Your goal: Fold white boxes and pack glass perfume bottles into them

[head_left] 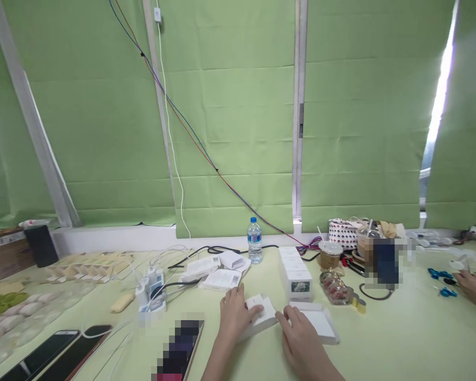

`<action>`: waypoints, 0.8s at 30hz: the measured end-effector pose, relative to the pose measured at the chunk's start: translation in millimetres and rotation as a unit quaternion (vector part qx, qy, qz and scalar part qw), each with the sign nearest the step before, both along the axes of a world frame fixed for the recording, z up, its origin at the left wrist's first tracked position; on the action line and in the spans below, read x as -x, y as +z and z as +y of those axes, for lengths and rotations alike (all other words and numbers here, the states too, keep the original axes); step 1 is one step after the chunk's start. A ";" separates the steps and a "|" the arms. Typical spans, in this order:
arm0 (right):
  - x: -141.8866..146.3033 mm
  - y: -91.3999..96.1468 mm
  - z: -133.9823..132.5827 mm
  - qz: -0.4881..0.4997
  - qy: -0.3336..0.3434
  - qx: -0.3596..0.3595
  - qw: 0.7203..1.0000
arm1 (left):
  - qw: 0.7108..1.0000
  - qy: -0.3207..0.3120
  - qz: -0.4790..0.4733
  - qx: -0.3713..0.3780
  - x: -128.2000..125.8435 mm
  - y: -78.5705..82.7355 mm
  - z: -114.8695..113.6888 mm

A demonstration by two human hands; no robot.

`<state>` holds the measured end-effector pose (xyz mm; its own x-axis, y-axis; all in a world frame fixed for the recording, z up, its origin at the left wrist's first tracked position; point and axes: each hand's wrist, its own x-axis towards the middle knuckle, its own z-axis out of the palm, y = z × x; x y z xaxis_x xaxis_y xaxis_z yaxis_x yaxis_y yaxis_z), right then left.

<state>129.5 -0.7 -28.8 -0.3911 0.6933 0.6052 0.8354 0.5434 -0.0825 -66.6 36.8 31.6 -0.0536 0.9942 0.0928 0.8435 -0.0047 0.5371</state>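
My left hand (233, 313) is wrapped over a small white box (265, 308) on the table, thumb lying on its top. My right hand (301, 341) has its fingers curled together by the right end of that box; whether something is pinched in them is hidden. Just beyond the right hand lies a shallow white tray-like box (319, 321), partly covered by the hand. A row of white cartons (294, 272) stands behind, the front one showing a picture of white flowers.
A water bottle (254, 242), torn white packaging (220, 279) and a power strip (153, 296) with cables stand behind and left. A phone (182, 344) lies at front left. To the right are a drink cup (330, 256), a tape roll (359, 304) and another person's hand (474, 287) near blue scissors (440, 273).
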 end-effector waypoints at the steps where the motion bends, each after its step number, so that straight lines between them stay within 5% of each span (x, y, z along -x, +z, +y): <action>1: 2.3 -1.2 -1.4 0.011 0.028 0.001 1.000 | 1.000 -0.015 0.020 0.018 -4.6 -0.9 -3.3; 4: 4.1 -7.7 -1.4 0.037 0.081 0.012 0.996 | 0.989 -0.080 0.101 0.072 -12.0 -4.2 -9.6; 7: 1.9 -10.3 0.1 0.082 0.094 0.032 0.992 | 0.985 -0.113 0.125 0.043 -8.1 -1.0 -8.5; 13: -6.1 -3.3 4.6 0.131 0.007 -0.043 0.990 | 0.969 -0.185 0.157 -0.056 5.6 9.3 0.1; 21: -6.3 2.0 3.3 0.095 -0.012 -0.047 0.994 | 0.972 -0.130 0.189 -0.046 -0.5 -11.8 5.0; 24: -1.6 2.5 -0.7 0.078 0.000 -0.043 0.996 | 0.969 -0.159 0.184 -0.039 5.3 -16.9 12.0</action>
<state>131.1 -1.4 -26.3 -0.2877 0.6367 0.7154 0.8157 0.5544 -0.1653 -71.9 48.8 14.7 0.3060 0.9440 0.1238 0.9268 -0.3250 0.1879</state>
